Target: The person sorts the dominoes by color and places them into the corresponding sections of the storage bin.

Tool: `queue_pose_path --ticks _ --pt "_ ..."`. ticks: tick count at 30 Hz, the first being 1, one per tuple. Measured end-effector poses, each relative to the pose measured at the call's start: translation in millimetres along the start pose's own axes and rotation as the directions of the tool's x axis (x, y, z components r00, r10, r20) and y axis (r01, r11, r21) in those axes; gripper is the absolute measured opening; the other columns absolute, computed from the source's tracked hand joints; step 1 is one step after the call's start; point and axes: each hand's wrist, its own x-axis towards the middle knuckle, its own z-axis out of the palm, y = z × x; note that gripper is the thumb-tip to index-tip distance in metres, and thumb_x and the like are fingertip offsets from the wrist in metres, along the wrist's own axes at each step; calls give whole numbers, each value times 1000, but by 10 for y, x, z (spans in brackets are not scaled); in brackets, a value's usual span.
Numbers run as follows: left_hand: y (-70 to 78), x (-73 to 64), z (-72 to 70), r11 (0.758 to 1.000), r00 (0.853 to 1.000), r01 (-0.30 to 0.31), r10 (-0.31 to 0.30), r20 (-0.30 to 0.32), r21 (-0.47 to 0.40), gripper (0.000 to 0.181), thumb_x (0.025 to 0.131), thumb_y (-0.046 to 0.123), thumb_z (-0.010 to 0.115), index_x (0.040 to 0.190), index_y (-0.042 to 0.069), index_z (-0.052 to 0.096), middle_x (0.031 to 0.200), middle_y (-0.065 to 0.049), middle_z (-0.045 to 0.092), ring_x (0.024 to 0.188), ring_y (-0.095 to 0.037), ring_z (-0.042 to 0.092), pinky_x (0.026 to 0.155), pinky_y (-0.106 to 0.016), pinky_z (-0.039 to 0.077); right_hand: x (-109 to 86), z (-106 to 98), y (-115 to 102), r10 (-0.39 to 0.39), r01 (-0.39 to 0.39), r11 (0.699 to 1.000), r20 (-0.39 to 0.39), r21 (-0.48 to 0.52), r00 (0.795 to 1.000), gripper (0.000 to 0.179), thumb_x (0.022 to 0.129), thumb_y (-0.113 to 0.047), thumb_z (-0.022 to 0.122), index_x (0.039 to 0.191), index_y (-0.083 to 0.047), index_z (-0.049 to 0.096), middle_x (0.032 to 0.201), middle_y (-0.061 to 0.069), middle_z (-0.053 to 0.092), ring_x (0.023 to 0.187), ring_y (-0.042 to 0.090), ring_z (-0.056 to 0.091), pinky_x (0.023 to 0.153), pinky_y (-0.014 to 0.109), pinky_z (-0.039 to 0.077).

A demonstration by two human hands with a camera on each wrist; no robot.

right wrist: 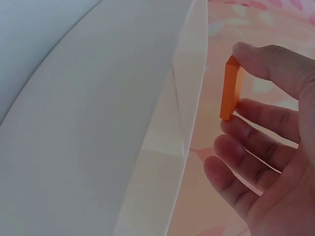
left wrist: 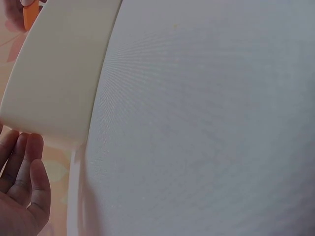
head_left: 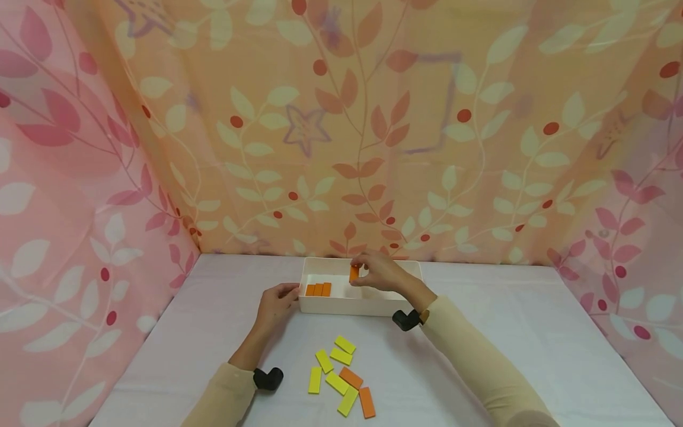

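Far left: counter (head_left: 187, 332), pale cloth. Left hand (head_left: 274, 305) at the near left end of the white box (head_left: 347, 306); fingers fairly straight, not wrapped round anything, tips against the end wall. Likely a light brace, so the box does not slide while the other hand is over it. Inside the box, left part: three orange tiles (head_left: 318, 289) in a row, side by side, just behind the front wall; set tight there, it seems, to let them prop one another and leave the rest of the floor open. Counter in front of the box, between the forearms: six yellow tiles (head_left: 315, 380) and two orange ones (head_left: 351, 378), loose, at mixed angles, some touching; no order to them, probably just within easy reach of either hand. Right of the row: a single orange tile (head_left: 354, 273), long side up and down, over the box, apart from the three. Right hand (head_left: 381, 273) has it clamped, thumb at the top end, fingers under the lower; an end-to-end pinch that likely keeps the broad faces free. Wrist views put it clear of the rim; height over the box floor, cannot tell. Remaining right fingers loosely bent, spread, holding nothing.
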Motion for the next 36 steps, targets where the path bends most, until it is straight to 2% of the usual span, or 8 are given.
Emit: queue_pose_path --ticks 8,15,20,25,32,36 --pt "0 13 0 1000 1000 -8 8 5 -8 31 96 25 62 118 4 68 114 -13 69 92 -18 64 78 -31 56 120 71 -16 -22 22 998 -4 -52 1000 36 82 -27 78 112 -8 69 105 3 65 101 22 57 87 34 49" --pt "-4 11 -13 1000 1000 -1 1 7 -5 31 96 26 61 118 5 68 113 -12 69 93 -19 65 81 -32 56 234 140 -75 2 -1 999 20 -52 1000 33 83 -26 77 110 -9 69 104 3 62 97 22 57 86 35 50" --pt "-9 -1 -14 1000 1000 -13 13 9 -2 30 96 25 61 118 5 68 113 -13 70 93 -20 66 80 -31 56 314 178 -117 -19 21 998 35 -61 999 30 82 -26 77 106 -9 69 104 4 63 95 21 56 85 35 50" --pt "-9 -7 -11 1000 1000 -9 9 5 2 30 97 25 61 119 6 68 114 -12 69 94 -20 65 79 -30 56 396 285 -91 -39 41 998 41 -48 998 34 81 -25 78 108 -6 70 102 6 67 94 21 57 87 35 51" --pt "-12 -1 -7 1000 1000 -3 3 1 2 30 96 26 62 118 6 68 113 -12 70 94 -20 66 78 -29 55 451 438 -71 -17 16 1000 64 10 998 36 81 -20 79 110 -1 69 99 8 65 92 21 54 87 36 50" --pt "-2 -5 -13 1000 1000 -12 12 3 3 31 96 26 61 118 5 68 112 -12 70 93 -20 66 78 -29 55 481 502 -68 -17 20 999 82 -41 996 34 82 -20 78 109 -3 69 101 7 64 92 20 55 90 35 51"
